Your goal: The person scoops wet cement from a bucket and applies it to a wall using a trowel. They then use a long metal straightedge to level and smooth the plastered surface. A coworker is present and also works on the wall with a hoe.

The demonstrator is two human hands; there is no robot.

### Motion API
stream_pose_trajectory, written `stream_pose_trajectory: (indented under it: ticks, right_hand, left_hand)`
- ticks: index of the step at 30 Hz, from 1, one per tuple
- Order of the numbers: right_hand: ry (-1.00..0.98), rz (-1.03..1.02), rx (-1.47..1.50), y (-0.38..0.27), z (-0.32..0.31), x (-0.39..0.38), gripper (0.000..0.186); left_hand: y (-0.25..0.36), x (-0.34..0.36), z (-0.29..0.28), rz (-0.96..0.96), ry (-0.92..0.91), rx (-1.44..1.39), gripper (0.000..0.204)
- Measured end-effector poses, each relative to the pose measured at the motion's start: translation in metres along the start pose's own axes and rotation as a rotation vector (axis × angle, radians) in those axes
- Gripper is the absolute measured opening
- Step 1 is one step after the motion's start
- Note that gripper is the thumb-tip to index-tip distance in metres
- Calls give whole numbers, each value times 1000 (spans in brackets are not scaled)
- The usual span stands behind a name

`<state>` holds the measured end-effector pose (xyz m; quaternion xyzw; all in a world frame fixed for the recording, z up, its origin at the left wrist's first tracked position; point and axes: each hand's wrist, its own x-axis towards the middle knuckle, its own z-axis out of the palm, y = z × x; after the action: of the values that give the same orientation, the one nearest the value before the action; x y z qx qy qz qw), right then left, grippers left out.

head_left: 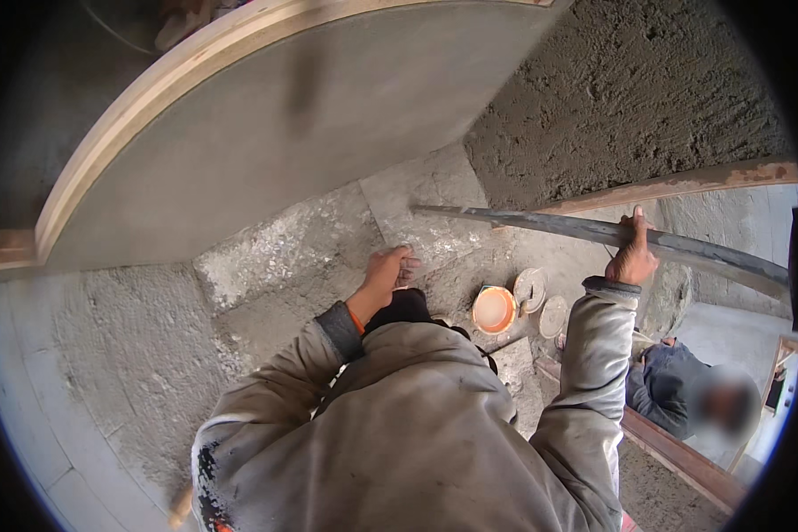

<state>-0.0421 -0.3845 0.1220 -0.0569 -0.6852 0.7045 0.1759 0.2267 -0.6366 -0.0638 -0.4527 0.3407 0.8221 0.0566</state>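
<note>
Head view: the right hand (632,255) is closed around a long dark bar (545,223), which slants from the middle of the scene toward the right rim, its near stretch just below a patch of rough grey mortar (629,106). The left hand (387,277) hangs in front of the body, fingers curled inward, well apart from the bar; whether it pinches anything I cannot tell. Between the two forearms, an orange bucket (494,310) of pale liquid stands on the floor, and a person in dark clothing (661,386) is at lower right
</note>
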Motion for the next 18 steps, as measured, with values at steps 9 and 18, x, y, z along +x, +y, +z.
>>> stream_pose_trajectory:
  ticks: [9,18]
  right_hand:
    - [-79,-129,287,-169,24,19,31]
    - [-334,-241,-167,-16,41,-43,19]
  left_hand:
    - [27,-12,35,174,3,203,27]
    - [49,6,43,567,5,750,57]
